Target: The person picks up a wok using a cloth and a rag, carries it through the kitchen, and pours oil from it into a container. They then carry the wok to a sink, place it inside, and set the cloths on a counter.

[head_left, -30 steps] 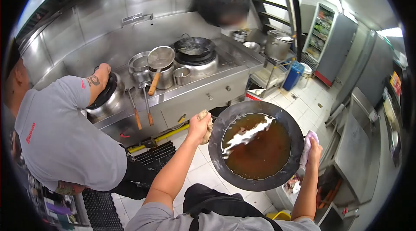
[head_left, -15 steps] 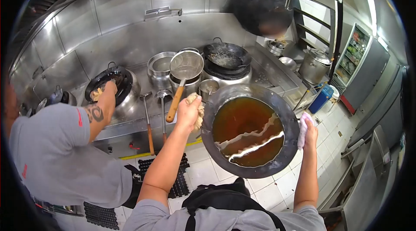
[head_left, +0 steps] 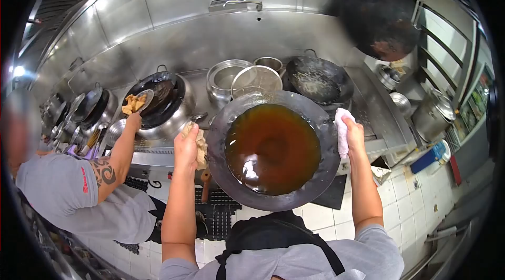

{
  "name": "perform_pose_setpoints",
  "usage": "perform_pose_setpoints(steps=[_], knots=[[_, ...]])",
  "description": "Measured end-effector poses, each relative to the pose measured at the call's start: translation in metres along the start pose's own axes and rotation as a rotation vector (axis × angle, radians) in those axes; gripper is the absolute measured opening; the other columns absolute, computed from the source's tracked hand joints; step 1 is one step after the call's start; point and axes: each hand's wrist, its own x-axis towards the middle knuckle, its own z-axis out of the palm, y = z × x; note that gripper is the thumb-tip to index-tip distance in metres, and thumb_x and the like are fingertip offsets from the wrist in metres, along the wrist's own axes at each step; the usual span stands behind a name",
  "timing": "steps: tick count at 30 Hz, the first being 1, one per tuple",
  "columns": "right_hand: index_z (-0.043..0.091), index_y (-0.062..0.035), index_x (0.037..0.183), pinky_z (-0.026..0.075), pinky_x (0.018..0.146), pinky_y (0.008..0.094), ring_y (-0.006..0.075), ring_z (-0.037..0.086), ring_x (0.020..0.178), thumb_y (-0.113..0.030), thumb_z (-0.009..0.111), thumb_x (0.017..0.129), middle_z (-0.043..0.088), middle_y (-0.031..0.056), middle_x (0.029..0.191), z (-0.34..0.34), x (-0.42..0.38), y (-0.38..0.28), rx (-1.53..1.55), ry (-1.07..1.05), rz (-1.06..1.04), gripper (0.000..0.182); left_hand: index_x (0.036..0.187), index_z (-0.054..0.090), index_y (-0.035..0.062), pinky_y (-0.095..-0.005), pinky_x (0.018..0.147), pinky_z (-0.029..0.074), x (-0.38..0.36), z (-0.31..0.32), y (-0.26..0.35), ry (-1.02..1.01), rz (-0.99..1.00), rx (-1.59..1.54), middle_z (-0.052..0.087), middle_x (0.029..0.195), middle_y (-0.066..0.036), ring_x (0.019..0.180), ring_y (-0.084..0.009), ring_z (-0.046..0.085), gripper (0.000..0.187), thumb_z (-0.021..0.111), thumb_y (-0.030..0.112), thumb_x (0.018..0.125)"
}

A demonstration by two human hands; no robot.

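Note:
A large dark wok (head_left: 218, 167) of brown liquid, perhaps oil or broth, hangs between my hands in front of the range. My left hand (head_left: 185, 147) is closed round a beige cloth (head_left: 201, 146) at the wok's left side. On the opposite side, my right hand (head_left: 356, 137) grips a pale pinkish cloth (head_left: 343, 131). The cloths and fingers hide the wok's handles. Behind its far rim is a round mesh strainer (head_left: 256, 80), partly covered by the wok; its wooden handle (head_left: 206, 184) shows below my left hand.
At left, a co-worker's hand (head_left: 133, 121) holds a ladle-like skimmer of golden pieces (head_left: 134, 103) over another wok (head_left: 171, 109). A smaller wok (head_left: 320, 81) and a metal pot (head_left: 223, 72) stand on the range. A black wok (head_left: 381, 19) hangs upper right. Black mats (head_left: 218, 211) cover floor tiles.
My hands have carried the wok leftward relative to the range, and its liquid looks calmer. My view has turned left. The co-worker's skimmer with golden pieces now shows clearly.

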Motion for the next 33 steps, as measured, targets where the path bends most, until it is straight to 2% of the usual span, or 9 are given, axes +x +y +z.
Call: perform_pose_setpoints(steps=[9,11,16,25,26,28,33], knots=[[0.069,0.0047,0.087,0.046,0.055,0.0305,0.0143,0.061,0.061,-0.02,0.066,0.086,0.067,0.0063,0.075,0.083,0.126,0.012,0.007,-0.169,0.066,0.025,0.096,0.064,0.0002,-0.0302,0.062,0.051,0.065,0.017,-0.01,0.147,0.0,0.019,0.064,0.083,-0.004,0.069,-0.0138,0.061,0.017,0.059,0.016,0.097],[0.071,0.0025,0.088,0.042,0.052,0.0285,0.0127,0.058,0.057,-0.024,0.065,0.087,0.067,0.0043,0.073,0.09,0.148,0.029,-0.013,-0.212,0.088,0.027,0.096,0.064,0.0002,-0.0305,0.062,0.052,0.078,0.019,-0.013,0.167,-0.007,0.032,0.064,0.083,-0.004,0.069,-0.0138,0.061,0.017,0.059,0.016,0.097],[0.071,0.0012,0.085,0.04,0.047,0.0303,0.0145,0.056,0.051,-0.025,0.064,0.087,0.064,0.0046,0.067,0.11,0.175,0.045,-0.027,-0.197,0.149,0.027,0.095,0.064,0.0009,-0.0299,0.057,0.05,0.12,0.017,-0.027,0.177,-0.036,0.07,0.063,0.08,-0.003,0.065,-0.013,0.06,0.017,0.059,0.016,0.097],[0.071,0.0021,0.092,0.041,0.047,0.0309,0.0155,0.057,0.053,-0.026,0.064,0.088,0.065,0.0058,0.07,0.119,0.199,0.057,-0.101,-0.178,0.195,0.029,0.085,0.06,0.0054,-0.0294,0.048,0.046,0.153,0.026,-0.023,0.179,-0.085,0.091,0.059,0.071,-0.001,0.055,-0.0122,0.056,0.018,0.06,0.02,0.097],[0.071,0.0021,0.092,0.041,0.047,0.0309,0.0155,0.057,0.053,-0.026,0.064,0.088,0.065,0.0058,0.07,0.12,0.199,0.055,-0.102,-0.177,0.194,0.029,0.085,0.06,0.0054,-0.0296,0.049,0.047,0.155,0.026,-0.023,0.177,-0.102,0.096,0.06,0.071,-0.002,0.055,-0.0127,0.056,0.018,0.059,0.02,0.097],[0.07,0.0052,0.094,0.047,0.055,0.032,0.0181,0.063,0.062,-0.024,0.064,0.087,0.069,0.0095,0.079,0.122,0.195,0.045,-0.14,-0.183,0.213,0.03,0.085,0.06,0.0053,-0.0297,0.049,0.047,0.158,0.026,-0.023,0.173,-0.119,0.1,0.06,0.071,-0.002,0.055,-0.0132,0.057,0.018,0.059,0.019,0.097],[0.07,0.0051,0.096,0.047,0.054,0.0317,0.0183,0.063,0.062,-0.024,0.063,0.088,0.069,0.0099,0.079,0.123,0.198,0.038,-0.139,-0.207,0.239,0.031,0.088,0.061,0.0035,-0.0319,0.052,0.05,0.161,0.023,-0.021,0.106,-0.153,0.069,0.062,0.074,-0.005,0.059,-0.0158,0.06,0.019,0.06,0.021,0.097]])
